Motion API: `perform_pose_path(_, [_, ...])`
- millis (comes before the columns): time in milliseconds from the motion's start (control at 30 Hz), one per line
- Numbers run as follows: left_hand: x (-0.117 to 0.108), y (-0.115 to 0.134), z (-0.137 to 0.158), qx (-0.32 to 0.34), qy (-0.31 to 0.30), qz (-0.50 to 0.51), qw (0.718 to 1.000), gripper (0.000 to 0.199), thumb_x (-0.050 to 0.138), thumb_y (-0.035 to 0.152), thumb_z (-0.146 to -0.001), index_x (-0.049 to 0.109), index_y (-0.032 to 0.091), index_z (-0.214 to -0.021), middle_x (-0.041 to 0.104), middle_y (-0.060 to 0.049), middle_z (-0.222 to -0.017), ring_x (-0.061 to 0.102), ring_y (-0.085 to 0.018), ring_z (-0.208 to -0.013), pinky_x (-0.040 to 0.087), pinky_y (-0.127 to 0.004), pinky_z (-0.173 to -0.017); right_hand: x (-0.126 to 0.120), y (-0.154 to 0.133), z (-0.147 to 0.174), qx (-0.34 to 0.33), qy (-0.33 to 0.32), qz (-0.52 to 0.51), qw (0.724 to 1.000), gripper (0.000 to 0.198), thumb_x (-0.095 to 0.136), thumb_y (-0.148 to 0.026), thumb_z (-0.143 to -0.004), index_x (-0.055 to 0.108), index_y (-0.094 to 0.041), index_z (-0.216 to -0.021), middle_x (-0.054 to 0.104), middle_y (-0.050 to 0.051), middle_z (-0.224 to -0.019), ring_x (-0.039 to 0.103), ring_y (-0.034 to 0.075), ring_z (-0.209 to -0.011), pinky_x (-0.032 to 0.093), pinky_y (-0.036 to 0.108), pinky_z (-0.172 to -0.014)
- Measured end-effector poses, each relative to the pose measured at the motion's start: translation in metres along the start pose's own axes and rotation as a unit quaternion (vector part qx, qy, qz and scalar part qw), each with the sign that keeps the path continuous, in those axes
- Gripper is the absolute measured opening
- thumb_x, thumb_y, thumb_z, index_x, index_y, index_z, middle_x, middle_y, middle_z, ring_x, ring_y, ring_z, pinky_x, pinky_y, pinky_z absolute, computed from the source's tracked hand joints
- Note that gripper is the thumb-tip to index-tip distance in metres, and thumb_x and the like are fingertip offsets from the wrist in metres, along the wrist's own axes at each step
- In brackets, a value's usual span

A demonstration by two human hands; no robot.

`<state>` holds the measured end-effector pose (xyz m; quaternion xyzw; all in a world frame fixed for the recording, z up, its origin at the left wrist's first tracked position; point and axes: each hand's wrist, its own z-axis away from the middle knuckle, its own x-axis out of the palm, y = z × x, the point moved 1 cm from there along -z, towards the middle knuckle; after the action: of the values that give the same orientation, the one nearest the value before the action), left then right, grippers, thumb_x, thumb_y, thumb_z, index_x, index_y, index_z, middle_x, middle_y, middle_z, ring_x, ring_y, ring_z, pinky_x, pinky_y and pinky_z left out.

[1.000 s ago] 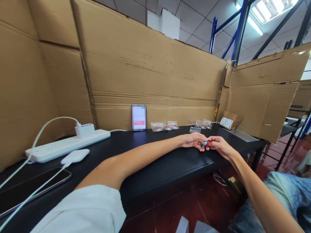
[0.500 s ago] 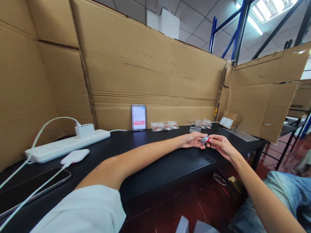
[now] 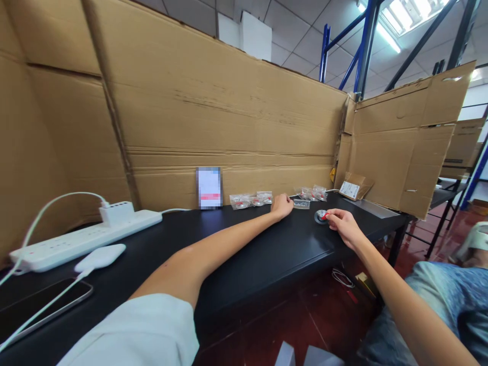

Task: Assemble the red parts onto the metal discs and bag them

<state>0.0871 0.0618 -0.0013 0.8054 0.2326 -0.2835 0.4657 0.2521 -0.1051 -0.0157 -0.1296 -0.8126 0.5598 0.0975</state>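
My right hand (image 3: 343, 225) pinches a small round grey item with a red part (image 3: 321, 216) between thumb and fingertips, just over the black table. Its exact kind is too small to make out. Farther back, my left hand (image 3: 282, 206) has its fingers curled together at the left end of a small flat clear plastic bag (image 3: 301, 204). Whether the fingertips grip the bag or anything else is hidden. To the left of that hand lie several clear bags with red-and-white contents (image 3: 250, 200). Similar bags (image 3: 311, 193) sit behind and to the right.
A phone-like screen (image 3: 209, 188) leans on the cardboard wall (image 3: 229, 112). At left are a white power strip (image 3: 87, 236), a white charger (image 3: 99, 257) and a dark phone (image 3: 46, 305) with cables. A small cardboard package (image 3: 356, 186) stands at the right back. Someone's jeans (image 3: 446, 300) show at lower right.
My left hand has left the grey-and-red item and moved back and left to the flat clear bag. The item stays in my right hand. The view has turned slightly right.
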Motion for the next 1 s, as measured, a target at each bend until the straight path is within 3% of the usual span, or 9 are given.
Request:
perform_pose_path(200, [0.021, 0.006, -0.024, -0.055, -0.023, -0.043, 0.997, 0.027, 0.072, 0.035, -0.067, 0.070, 0.014, -0.083, 0.067, -0.020, -0.109, 0.053, -0.037, -0.116, 0.041, -0.039, -0.091, -0.003, 0.004, -0.003, 0.008, 0.006, 0.012, 1.000, 0.033, 0.077, -0.041, -0.057, 0.064, -0.016, -0.074, 0.056, -0.001, -0.059, 0.043, 0.009, -0.051, 0.029, 0.022, -0.047])
perform_pose_path(300, [0.028, 0.008, -0.031, -0.068, -0.032, -0.006, 0.997, 0.022, 0.078, 0.027, -0.060, 0.069, 0.015, -0.076, 0.067, -0.018, -0.107, 0.050, -0.038, -0.120, 0.038, -0.042, -0.095, -0.003, 0.005, -0.003, 0.013, 0.002, 0.015, 1.000, 0.031, 0.077, -0.039, -0.058, 0.065, -0.016, -0.075, 0.056, -0.001, -0.061, 0.042, 0.008, -0.051, 0.029, 0.022, -0.047])
perform_pose_path(467, [0.035, 0.007, -0.027, -0.004, -0.088, 0.099, 0.991, 0.012, 0.069, 0.022, -0.076, 0.067, 0.013, -0.085, 0.071, -0.010, -0.088, 0.065, -0.020, -0.087, 0.046, -0.029, -0.077, 0.000, 0.004, -0.002, -0.015, 0.005, 0.043, 0.999, 0.030, 0.073, -0.039, -0.060, 0.064, -0.015, -0.077, 0.057, 0.000, -0.066, 0.043, 0.010, -0.056, 0.032, 0.022, -0.051])
perform_pose_path(567, [0.046, 0.018, -0.015, 0.058, -0.158, 0.184, 0.968, 0.018, 0.068, 0.028, -0.079, 0.067, 0.013, -0.089, 0.067, -0.003, -0.070, 0.060, -0.011, -0.062, 0.044, -0.022, -0.063, 0.002, 0.004, -0.001, -0.058, 0.011, 0.107, 0.993, 0.029, 0.068, -0.041, -0.064, 0.063, -0.016, -0.079, 0.054, -0.001, -0.063, 0.042, 0.011, -0.055, 0.031, 0.024, -0.051])
perform_pose_path(667, [0.055, 0.031, -0.002, 0.128, -0.258, 0.307, 0.907, 0.030, 0.073, 0.038, -0.073, 0.067, 0.011, -0.081, 0.054, 0.003, -0.051, 0.045, -0.007, -0.047, 0.034, -0.020, -0.050, 0.001, 0.006, -0.002, -0.108, 0.056, 0.209, 0.970, 0.025, 0.062, -0.039, -0.067, 0.064, -0.016, -0.077, 0.051, -0.001, -0.060, 0.042, 0.012, -0.055, 0.032, 0.025, -0.053])
perform_pose_path(733, [0.057, 0.037, 0.003, 0.146, -0.289, 0.348, 0.880, 0.040, 0.075, 0.047, -0.066, 0.067, 0.010, -0.078, 0.050, 0.005, -0.048, 0.039, -0.006, -0.045, 0.029, -0.020, -0.048, 0.000, 0.009, -0.003, -0.128, 0.106, 0.274, 0.947, 0.023, 0.058, -0.037, -0.068, 0.065, -0.016, -0.076, 0.053, 0.000, -0.062, 0.044, 0.014, -0.057, 0.034, 0.026, -0.056])
perform_pose_path(867, [0.051, 0.039, 0.007, 0.148, -0.285, 0.363, 0.875, 0.048, 0.076, 0.054, -0.062, 0.071, 0.010, -0.079, 0.053, 0.003, -0.054, 0.037, -0.006, -0.048, 0.025, -0.021, -0.049, -0.005, 0.014, -0.004, -0.117, 0.200, 0.320, 0.919, 0.025, 0.056, -0.036, -0.069, 0.067, -0.015, -0.077, 0.056, 0.003, -0.065, 0.048, 0.015, -0.057, 0.037, 0.028, -0.059])
perform_pose_path(1000, [0.043, 0.039, 0.010, 0.134, -0.313, 0.365, 0.866, 0.043, 0.077, 0.050, -0.062, 0.072, 0.011, -0.079, 0.057, 0.001, -0.058, 0.038, -0.006, -0.049, 0.024, -0.021, -0.049, -0.010, 0.018, -0.006, -0.087, 0.252, 0.269, 0.925, 0.028, 0.058, -0.037, -0.068, 0.068, -0.014, -0.078, 0.058, 0.004, -0.066, 0.048, 0.015, -0.056, 0.037, 0.028, -0.056])
